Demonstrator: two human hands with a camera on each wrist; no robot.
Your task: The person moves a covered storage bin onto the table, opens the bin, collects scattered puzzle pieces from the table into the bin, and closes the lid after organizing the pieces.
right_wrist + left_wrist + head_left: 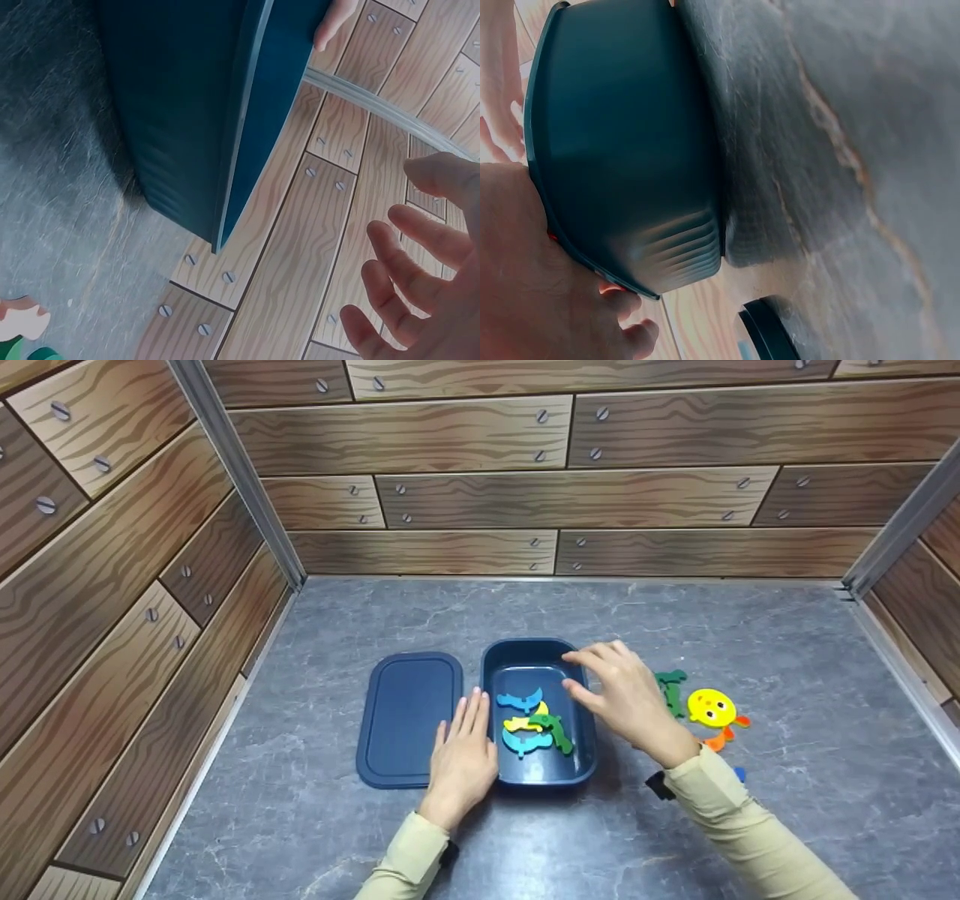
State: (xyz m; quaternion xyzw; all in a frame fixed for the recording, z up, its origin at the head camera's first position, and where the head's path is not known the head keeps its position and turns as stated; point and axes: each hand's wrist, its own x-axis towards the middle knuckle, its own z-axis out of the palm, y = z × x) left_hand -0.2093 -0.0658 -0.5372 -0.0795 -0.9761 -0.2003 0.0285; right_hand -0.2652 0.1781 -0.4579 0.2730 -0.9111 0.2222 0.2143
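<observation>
A dark blue plastic box [544,771] stands on the table with several flat toy pieces inside: blue crescent-like ones [525,742], a yellow one [521,724] and a green one [556,733]. My left hand [463,761] rests along the box's left rim, fingers straight. Over the right rim hovers my right hand [626,694], its fingers spread and slightly bent with nothing between them. In the right wrist view that hand [420,277] is apart from the box wall [180,112]. The left wrist view shows the box's outer side [622,135] beside the left hand [540,277].
Left of the box lies its dark blue lid [411,720], flat. To the right are a yellow round face piece [712,709], green pieces [671,690], orange pieces [720,739] and a blue piece [740,774], partly behind the right arm. Wood-patterned walls enclose the table.
</observation>
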